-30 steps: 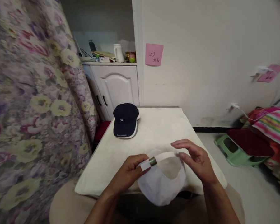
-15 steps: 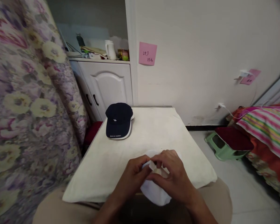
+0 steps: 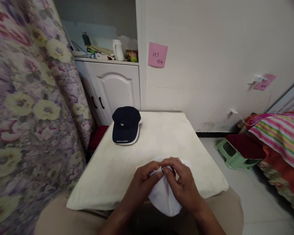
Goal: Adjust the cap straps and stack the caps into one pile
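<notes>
A white cap (image 3: 165, 197) lies at the near edge of the table, its rounded, seamed crown toward me. My left hand (image 3: 147, 178) pinches the cap's strap area from the left, thumb and index finger together. From the right, my right hand (image 3: 182, 178) closes its thumb and fingers on the same spot, the fingertips of both hands almost meeting. A small dark loop shows between the right fingers; I cannot make out what it is. Farther back on the left stands a navy cap (image 3: 125, 124) with white trim and small white lettering, its brim toward me.
A cream cloth (image 3: 107, 176) covers the table. Floral curtains (image 3: 39, 107) hang at left beside a white cabinet (image 3: 117, 86). A pink note (image 3: 157, 54) is on the wall. At right are a green stool (image 3: 226, 151) with a red top and a striped bedspread (image 3: 281, 129).
My fingers have shifted at the white cap's strap; the right thumb has moved up toward the left fingertips. A dark loop now shows there. The view has tilted slightly.
</notes>
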`<state>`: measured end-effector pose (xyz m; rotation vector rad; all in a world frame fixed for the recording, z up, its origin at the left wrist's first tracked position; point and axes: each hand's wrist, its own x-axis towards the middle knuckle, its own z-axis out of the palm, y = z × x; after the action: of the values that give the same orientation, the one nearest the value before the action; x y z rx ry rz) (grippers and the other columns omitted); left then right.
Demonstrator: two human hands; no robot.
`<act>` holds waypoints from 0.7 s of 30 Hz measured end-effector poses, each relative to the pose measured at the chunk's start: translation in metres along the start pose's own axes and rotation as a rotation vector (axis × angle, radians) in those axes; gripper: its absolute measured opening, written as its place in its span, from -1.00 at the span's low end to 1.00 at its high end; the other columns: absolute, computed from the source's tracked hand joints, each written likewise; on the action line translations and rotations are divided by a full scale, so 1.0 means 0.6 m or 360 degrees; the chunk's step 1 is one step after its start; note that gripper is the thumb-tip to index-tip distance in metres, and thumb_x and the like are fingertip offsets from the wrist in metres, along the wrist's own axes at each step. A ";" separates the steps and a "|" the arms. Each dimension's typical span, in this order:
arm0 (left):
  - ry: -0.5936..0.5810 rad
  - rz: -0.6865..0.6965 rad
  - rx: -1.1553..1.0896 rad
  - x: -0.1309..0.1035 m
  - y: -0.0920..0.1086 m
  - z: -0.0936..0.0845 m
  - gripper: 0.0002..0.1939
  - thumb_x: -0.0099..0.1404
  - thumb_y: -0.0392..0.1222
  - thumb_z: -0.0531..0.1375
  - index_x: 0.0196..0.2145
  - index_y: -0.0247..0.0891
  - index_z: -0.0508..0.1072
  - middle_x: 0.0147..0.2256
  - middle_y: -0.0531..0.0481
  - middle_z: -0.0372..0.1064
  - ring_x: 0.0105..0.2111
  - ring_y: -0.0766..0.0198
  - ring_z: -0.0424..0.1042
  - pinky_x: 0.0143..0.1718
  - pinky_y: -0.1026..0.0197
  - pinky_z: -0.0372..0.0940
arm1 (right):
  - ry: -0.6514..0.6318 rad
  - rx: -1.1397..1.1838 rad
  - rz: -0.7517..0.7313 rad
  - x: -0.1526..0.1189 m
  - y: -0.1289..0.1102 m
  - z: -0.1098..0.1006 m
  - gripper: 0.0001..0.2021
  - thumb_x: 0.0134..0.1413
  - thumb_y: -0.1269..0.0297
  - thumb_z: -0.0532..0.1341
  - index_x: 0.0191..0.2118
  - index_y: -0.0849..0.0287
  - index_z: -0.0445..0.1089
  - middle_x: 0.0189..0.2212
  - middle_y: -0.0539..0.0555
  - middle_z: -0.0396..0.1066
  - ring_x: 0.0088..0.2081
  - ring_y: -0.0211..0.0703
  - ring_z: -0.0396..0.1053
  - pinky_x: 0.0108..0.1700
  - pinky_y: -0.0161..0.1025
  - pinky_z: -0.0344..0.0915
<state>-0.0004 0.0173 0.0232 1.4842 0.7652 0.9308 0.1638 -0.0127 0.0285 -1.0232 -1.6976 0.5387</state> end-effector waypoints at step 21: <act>-0.0032 -0.0306 -0.0455 -0.008 -0.011 -0.028 -0.71 0.16 -0.05 0.39 -0.43 -0.32 0.46 -0.50 0.03 0.41 -0.54 0.40 0.27 -0.51 0.37 0.08 | -0.0201 0.0172 0.0129 0.003 0.007 -0.051 -0.73 0.11 0.40 0.32 -0.06 0.08 0.44 -0.06 0.11 0.41 0.02 -0.04 0.35 0.05 -0.13 0.30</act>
<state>-0.0173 0.0217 0.0164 1.1484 0.7139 0.8395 0.1937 -0.0131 0.0375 -1.0007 -1.7229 0.7538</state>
